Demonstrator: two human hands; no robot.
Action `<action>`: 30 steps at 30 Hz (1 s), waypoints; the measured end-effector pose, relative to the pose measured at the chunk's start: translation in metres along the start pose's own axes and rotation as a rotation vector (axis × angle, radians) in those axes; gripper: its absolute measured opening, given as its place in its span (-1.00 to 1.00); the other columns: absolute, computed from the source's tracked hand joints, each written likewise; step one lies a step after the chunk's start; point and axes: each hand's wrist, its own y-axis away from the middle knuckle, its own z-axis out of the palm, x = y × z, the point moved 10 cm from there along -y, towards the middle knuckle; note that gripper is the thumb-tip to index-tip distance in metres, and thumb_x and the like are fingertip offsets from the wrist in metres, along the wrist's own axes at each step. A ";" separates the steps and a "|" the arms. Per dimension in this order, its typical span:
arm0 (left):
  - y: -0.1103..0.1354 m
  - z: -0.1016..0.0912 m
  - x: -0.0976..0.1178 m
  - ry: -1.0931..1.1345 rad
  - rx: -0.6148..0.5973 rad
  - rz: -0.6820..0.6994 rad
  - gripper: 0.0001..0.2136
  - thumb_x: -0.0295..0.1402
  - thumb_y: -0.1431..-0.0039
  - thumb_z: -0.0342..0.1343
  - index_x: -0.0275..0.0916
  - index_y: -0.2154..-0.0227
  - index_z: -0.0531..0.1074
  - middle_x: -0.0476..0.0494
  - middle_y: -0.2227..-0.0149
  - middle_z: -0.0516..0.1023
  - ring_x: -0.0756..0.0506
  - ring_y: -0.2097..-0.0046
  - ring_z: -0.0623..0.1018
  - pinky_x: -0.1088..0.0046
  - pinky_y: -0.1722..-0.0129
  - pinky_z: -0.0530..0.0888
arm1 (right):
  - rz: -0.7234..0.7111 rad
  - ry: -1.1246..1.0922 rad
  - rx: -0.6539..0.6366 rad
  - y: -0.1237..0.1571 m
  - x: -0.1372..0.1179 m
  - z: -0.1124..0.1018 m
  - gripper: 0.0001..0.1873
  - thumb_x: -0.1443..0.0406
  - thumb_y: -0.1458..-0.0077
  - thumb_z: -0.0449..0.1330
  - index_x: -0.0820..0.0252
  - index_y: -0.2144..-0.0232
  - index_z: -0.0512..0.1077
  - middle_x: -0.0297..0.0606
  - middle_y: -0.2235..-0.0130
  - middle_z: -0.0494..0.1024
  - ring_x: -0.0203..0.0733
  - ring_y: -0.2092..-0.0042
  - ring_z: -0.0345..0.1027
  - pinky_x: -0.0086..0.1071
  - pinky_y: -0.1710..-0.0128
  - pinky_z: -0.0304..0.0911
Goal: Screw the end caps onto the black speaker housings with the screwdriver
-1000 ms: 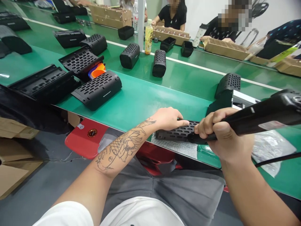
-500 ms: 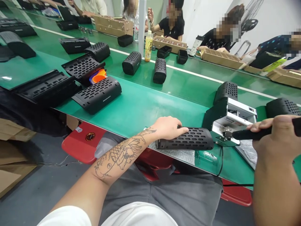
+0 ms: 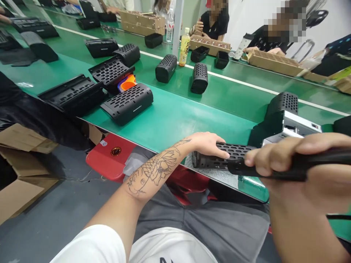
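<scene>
My left hand holds a black perforated casing down near the table's front edge, fingers over its far side and thumb on top. A black electric screwdriver is gripped in my right hand. Its front end is over the casing's near side, to the right of my left thumb; whether it touches cannot be made out. The casing lies on its side on a clear, crinkled plastic sheet. Behind my right hand stands a silver and black screw feeder, partly covered by the hand.
Another black casing lies to the left, beside open casing halves and an orange part. Several casings stand farther back on the green table. A yellow drink bottle is by a post. Co-workers sit opposite behind cardboard trays.
My right hand has brought the screwdriver left, away from the screw feeder to the casing's near side. My left hand stays on the casing. The camera view has shifted slightly.
</scene>
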 end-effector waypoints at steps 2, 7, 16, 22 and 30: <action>0.000 0.000 0.004 0.019 -0.009 0.028 -0.36 0.14 -0.30 0.20 0.02 -0.37 0.54 -0.06 -0.33 0.68 -0.24 -0.24 0.68 0.34 -0.14 0.60 | -0.055 0.006 -0.082 -0.005 0.002 0.039 -0.67 0.00 -0.08 0.63 0.03 0.32 0.69 -0.35 0.57 0.52 -0.12 0.64 0.35 -0.12 0.63 0.46; 0.001 -0.003 0.005 0.047 -0.002 0.032 -0.50 -0.04 -0.23 0.22 0.08 -0.21 0.64 -0.01 -0.18 0.76 -0.22 -0.10 0.71 0.35 0.05 0.60 | 0.028 0.039 -0.128 -0.010 0.024 0.055 -0.66 0.03 -0.09 0.63 0.05 0.31 0.63 -0.39 0.53 0.54 -0.14 0.58 0.43 -0.14 0.56 0.50; -0.003 -0.001 0.004 0.099 0.010 0.054 -0.58 0.04 -0.20 0.28 0.04 -0.05 0.71 -0.12 0.03 0.80 -0.27 0.06 0.72 0.25 0.15 0.61 | 0.109 0.003 -0.223 -0.003 0.036 0.067 -0.63 0.05 -0.12 0.63 0.04 0.35 0.55 -0.49 0.56 0.48 -0.25 0.61 0.36 -0.24 0.52 0.48; 0.001 -0.002 0.006 0.114 0.005 0.047 -0.65 0.00 -0.15 0.31 -0.03 0.09 0.69 -0.13 0.05 0.80 -0.27 0.05 0.73 0.26 0.13 0.61 | 0.116 -0.046 -0.273 0.003 0.043 0.069 -0.62 0.07 -0.13 0.62 0.07 0.33 0.54 -0.48 0.55 0.48 -0.28 0.59 0.37 -0.29 0.49 0.46; 0.005 -0.001 0.001 0.150 0.028 0.006 -0.58 -0.05 -0.24 0.33 0.01 -0.12 0.68 -0.09 -0.04 0.81 -0.28 -0.09 0.73 0.27 -0.05 0.61 | 0.122 -0.051 -0.292 0.009 0.048 0.072 -0.62 0.09 -0.16 0.61 0.08 0.34 0.51 -0.46 0.53 0.52 -0.27 0.57 0.39 -0.27 0.44 0.49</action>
